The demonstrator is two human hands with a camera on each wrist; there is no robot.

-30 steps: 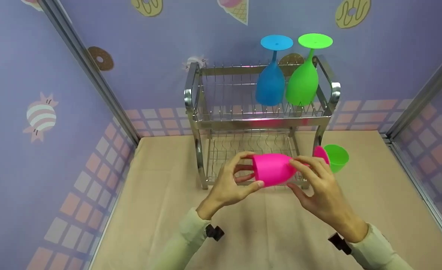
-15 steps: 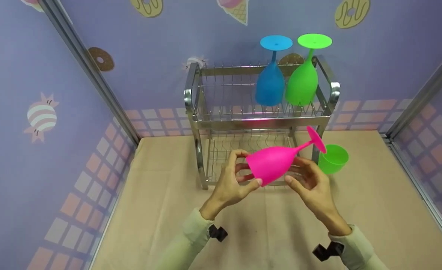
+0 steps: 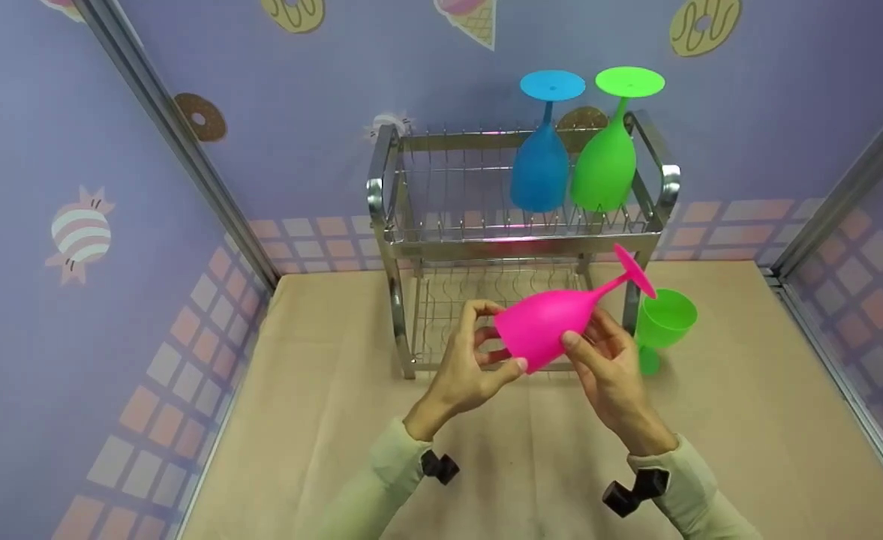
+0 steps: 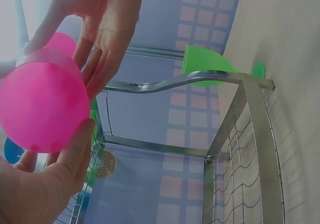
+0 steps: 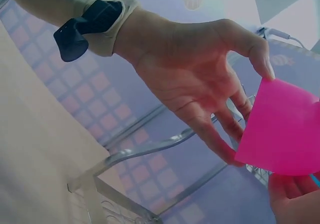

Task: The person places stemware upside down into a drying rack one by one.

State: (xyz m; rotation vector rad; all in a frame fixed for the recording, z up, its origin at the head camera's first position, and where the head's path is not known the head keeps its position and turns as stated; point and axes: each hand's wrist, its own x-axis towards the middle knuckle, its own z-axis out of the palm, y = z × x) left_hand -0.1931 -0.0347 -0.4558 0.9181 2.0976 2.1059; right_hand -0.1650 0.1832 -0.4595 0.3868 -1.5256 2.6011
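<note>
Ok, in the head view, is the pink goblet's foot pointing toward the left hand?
No, the foot of the pink goblet points up and away from the left hand, which grips it near the mouth.

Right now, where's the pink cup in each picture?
Head: the pink cup is a bit right of and below the middle.
Left wrist: the pink cup is at the left edge.
Right wrist: the pink cup is at the right edge.
Shared landmark: the metal rack, in all three.
</note>
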